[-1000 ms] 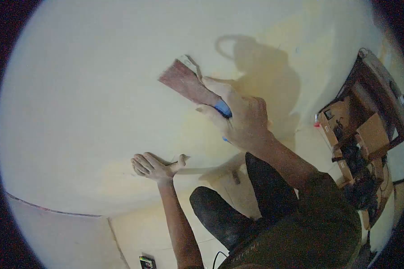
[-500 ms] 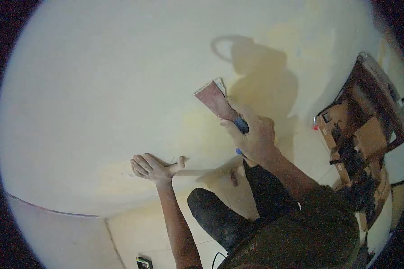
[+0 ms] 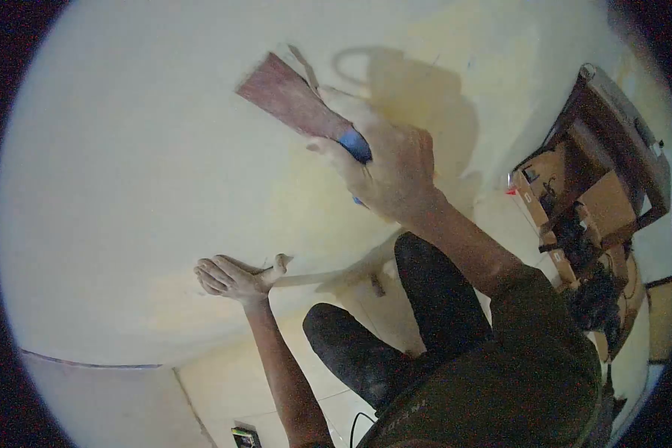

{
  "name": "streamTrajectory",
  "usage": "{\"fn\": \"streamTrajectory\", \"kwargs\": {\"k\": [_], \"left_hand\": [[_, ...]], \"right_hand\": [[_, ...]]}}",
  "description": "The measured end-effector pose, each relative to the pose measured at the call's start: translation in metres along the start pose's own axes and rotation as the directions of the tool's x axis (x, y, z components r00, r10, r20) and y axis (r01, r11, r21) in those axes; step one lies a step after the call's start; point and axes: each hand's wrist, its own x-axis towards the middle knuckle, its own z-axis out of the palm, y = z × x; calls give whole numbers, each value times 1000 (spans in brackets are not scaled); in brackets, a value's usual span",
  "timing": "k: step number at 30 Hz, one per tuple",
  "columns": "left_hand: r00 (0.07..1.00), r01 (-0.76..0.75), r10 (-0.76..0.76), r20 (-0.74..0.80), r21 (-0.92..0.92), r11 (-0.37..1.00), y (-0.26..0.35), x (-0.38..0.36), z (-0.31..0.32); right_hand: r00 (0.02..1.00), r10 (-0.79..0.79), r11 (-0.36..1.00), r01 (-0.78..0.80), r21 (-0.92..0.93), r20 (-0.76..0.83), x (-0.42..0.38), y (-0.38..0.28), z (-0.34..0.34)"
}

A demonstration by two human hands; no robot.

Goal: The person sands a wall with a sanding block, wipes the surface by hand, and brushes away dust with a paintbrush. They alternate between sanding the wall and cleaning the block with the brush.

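- The right hand [image 3: 392,166] is closed around a putty knife [image 3: 355,145] by its blue handle; a reddish-brown sheet, likely sandpaper, covers the blade end [image 3: 280,89].
- The putty knife is in front of the pale wall [image 3: 142,149], higher in view than the left hand [image 3: 235,280] and to its right.
- Its long axis runs diagonally, roughly in line with the right forearm [image 3: 474,243]: the wide end points up and left in view, away from the body, and the handle points back toward the wrist.
- The right hand is the nearer of the 2 to the putty knife, as it already grips it; whether the sheet's edge touches the wall or hangs just off it, I cannot tell.
- The left hand grasps nothing visible. It appears to lie flat on the wall, fingers spread to the left and thumb out to the right, well apart from the wide end.
- The 2 knees [image 3: 325,321] [image 3: 418,250] are below the right hand in view. Nothing visible stands between the wide end and the upper-left stretch of wall.
- A shadow [image 3: 425,104] falls on the wall just beside the right hand.
- Off to the right are cardboard boxes [image 3: 611,209] by a dark wooden frame [image 3: 631,134]; a small dark object [image 3: 378,284] is near the knees, and a thin cable [image 3: 355,422] curves beside the clothing.
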Motion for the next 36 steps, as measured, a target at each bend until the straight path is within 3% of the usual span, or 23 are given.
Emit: {"fn": "streamTrajectory", "kwargs": {"k": [3,6,9,14,21,24,26,30,33,36], "left_hand": [[1000,-3,3,12,-3,1000,-4,1,-2],[1000,0,0,25,-19,1000,2,2,-3],[999,-1,2,49,-28,1000,3,4,-3],[991,64,-54,125,-82,995,5,0,-8],[999,26,-22,43,-93,995,3,-5,2],[1000,23,-23,3,-70,997,1,-3,5],[1000,23,-23,-7,-33,999,1,-7,7],[999,18,-19,-30,-35,999,4,0,5],[999,2,-3,-37,-29,1000,4,7,1],[999,4,-6,-36,-35,999,4,3,2]], "right_hand": [[997,6,996,0,85,-78,-38,18,-2],[983,130,991,-130,-8,131,-40,12,-9],[999,-44,999,44,21,8,7,-4,-14],[1000,-8,1000,8,-20,-7,-55,26,-5],[1000,18,998,-19,-59,-20,-12,6,2],[995,103,992,-102,78,-16,-56,14,3],[998,57,998,-57,-7,-12,-49,18,7],[986,132,991,-133,-4,100,-14,-3,0],[999,29,1000,-29,-5,-46,-52,9,8],[996,-44,994,36,-101,-78,-55,18,16]]}}
